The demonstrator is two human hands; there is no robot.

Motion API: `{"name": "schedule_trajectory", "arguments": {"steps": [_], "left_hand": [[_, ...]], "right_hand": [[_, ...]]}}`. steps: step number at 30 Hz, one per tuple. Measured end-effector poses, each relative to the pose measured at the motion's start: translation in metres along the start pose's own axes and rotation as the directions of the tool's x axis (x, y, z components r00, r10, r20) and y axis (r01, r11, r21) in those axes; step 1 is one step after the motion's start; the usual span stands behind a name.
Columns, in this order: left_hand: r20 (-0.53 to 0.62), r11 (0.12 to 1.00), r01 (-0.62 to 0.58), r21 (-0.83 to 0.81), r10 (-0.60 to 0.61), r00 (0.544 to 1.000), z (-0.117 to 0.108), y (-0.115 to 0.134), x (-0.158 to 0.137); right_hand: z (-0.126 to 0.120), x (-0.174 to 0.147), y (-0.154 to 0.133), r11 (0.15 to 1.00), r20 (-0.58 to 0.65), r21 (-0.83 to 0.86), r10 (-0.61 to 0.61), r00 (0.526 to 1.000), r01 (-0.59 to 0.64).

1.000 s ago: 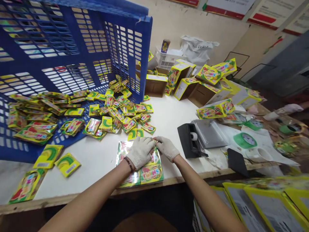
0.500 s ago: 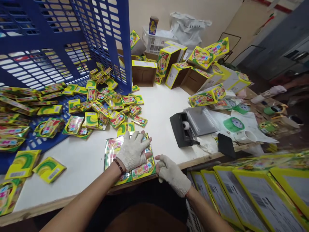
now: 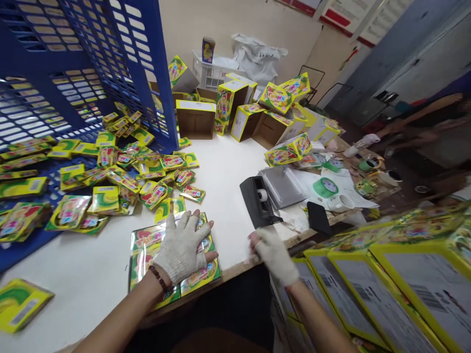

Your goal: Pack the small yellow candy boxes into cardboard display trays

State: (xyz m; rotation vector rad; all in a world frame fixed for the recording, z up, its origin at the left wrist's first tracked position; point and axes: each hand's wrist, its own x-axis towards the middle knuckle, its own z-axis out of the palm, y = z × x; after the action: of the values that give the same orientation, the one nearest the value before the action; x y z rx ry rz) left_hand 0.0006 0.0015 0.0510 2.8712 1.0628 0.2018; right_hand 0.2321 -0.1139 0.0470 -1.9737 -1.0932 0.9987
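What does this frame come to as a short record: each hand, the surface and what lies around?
Left hand: gloved, fingers spread, lying on a flat block of printed packs
Right hand: gloved, blurred, near the table's front edge; grasp unclear
Nearest to right hand: black tape dispenser; contact unclear
Surface: white table
Left side: blue crate, loose small packs in and beside it
Beyond: open boxes
Right of dispenser: clear plastic sheets, green tape roll
Lower right: row of yellow-edged boxes
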Motion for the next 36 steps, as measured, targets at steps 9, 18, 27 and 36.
{"name": "schedule_trajectory", "arguments": {"steps": [9,18,27,36], "left_hand": [[-0.030,0.999,-0.004,0.034,0.005,1.000,0.001,-0.002,-0.001],[-0.045,0.997,-0.026,0.069,0.029,0.999,0.006,-0.004,0.000],[-0.056,0.996,-0.051,0.076,0.055,0.997,0.009,-0.006,0.001],[-0.002,1.000,0.005,0.009,-0.005,1.000,0.000,-0.001,-0.001]], "right_hand": [[-0.086,0.075,0.045,0.995,-0.294,-0.061,-0.091,0.952,0.076],[-0.074,0.061,0.040,0.981,-0.430,-0.026,-0.186,0.883,0.194],[-0.050,0.019,0.066,0.974,-0.340,0.223,0.033,0.940,0.046],[-0.046,0.013,0.082,0.926,-0.013,0.367,0.103,0.995,-0.091]]}}
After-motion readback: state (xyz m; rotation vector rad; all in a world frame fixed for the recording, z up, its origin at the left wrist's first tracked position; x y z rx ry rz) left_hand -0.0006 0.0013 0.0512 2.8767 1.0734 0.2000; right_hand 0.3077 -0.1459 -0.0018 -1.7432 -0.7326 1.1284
